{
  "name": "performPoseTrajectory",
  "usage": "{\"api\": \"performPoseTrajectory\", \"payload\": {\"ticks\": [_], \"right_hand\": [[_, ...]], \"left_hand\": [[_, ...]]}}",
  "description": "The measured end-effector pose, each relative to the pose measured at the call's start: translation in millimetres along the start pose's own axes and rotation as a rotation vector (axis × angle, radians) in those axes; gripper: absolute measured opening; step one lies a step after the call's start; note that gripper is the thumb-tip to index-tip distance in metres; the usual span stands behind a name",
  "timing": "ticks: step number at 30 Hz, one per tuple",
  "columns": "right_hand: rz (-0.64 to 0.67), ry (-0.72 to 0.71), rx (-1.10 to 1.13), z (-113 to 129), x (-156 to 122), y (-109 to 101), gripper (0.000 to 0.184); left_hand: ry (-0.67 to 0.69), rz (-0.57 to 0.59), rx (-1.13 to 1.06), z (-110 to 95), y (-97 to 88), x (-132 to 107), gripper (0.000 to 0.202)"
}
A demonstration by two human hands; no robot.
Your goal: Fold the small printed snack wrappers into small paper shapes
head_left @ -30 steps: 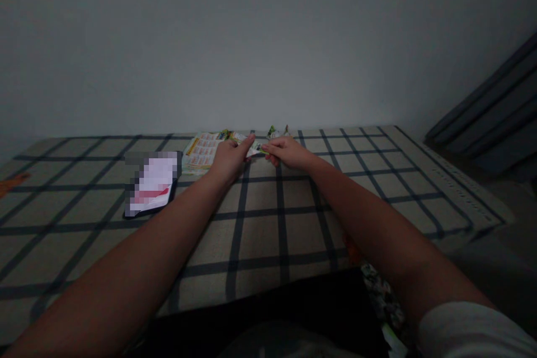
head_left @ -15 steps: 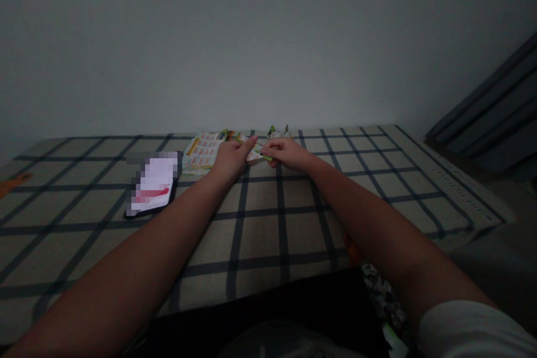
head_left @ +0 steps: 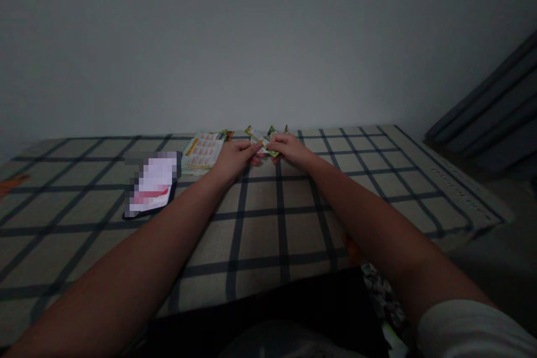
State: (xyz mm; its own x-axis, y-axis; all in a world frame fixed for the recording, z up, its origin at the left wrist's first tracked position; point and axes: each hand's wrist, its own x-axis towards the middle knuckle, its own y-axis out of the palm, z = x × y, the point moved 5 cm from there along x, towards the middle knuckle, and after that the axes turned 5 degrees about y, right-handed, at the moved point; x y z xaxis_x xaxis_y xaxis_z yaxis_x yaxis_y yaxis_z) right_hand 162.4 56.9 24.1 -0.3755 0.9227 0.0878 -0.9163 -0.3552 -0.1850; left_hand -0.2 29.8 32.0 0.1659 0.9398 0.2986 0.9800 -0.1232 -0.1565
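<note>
Over the far part of the checked cloth, my left hand (head_left: 239, 158) and my right hand (head_left: 290, 149) are close together, both with fingers pinched. Between them is a small green-and-white printed piece of paper (head_left: 257, 135), slanted, one end sticking up past the fingertips. Both hands grip it, the right one at its lower right end. Just left of my left hand lies a printed sheet (head_left: 204, 151) with rows of reddish boxes and a yellow strip. Behind my right hand some crumpled green-and-white scraps (head_left: 277, 130) are partly hidden.
A phone (head_left: 153, 183) with a lit, blurred screen lies left of my left forearm. The checked cloth (head_left: 260, 235) covers the table up to a plain wall (head_left: 268, 39). An orange item (head_left: 14, 183) is at the left edge. A grey curtain (head_left: 490, 95) hangs at the right.
The held paper has turned and now slants up above my fingertips. My left thumb has lowered onto it, and my right hand has shifted slightly.
</note>
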Motion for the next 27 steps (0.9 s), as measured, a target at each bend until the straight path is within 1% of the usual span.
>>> {"api": "performPoseTrajectory", "payload": {"ticks": [3,8,10,14,16,20,23,25,27], "right_hand": [[0.010,0.000,0.040,-0.2,1.2,1.5,0.023],[-0.057,-0.026,0.047,0.6,2.6,-1.5,0.015],[-0.077,-0.019,0.040,1.2,2.8,-2.7,0.013],[-0.166,-0.017,0.060,4.6,1.7,-7.2,0.011],[-0.181,-0.008,0.083,5.2,1.2,-7.8,0.012],[-0.123,0.041,0.165,1.2,2.2,-4.6,0.013],[-0.067,0.054,0.212,-2.0,3.8,-2.2,0.015],[-0.031,0.053,0.210,-2.9,4.3,-0.4,0.020],[-0.009,0.041,0.201,-2.1,3.8,1.1,0.024]], "left_hand": [[-0.022,0.002,0.014,-2.1,-1.3,-1.1,0.034],[-0.100,0.023,-0.001,5.1,0.5,-1.5,0.029],[-0.109,0.014,-0.041,9.9,1.5,0.3,0.031],[-0.089,0.016,-0.147,17.2,2.6,5.6,0.040],[-0.075,0.018,-0.143,18.2,1.6,7.1,0.042],[-0.044,0.026,-0.088,17.8,-0.4,7.1,0.042],[-0.022,0.020,-0.100,19.9,-0.9,7.7,0.045],[-0.007,-0.004,-0.111,22.3,-1.9,9.3,0.047],[0.007,-0.053,-0.118,24.1,-4.5,11.0,0.049]]}}
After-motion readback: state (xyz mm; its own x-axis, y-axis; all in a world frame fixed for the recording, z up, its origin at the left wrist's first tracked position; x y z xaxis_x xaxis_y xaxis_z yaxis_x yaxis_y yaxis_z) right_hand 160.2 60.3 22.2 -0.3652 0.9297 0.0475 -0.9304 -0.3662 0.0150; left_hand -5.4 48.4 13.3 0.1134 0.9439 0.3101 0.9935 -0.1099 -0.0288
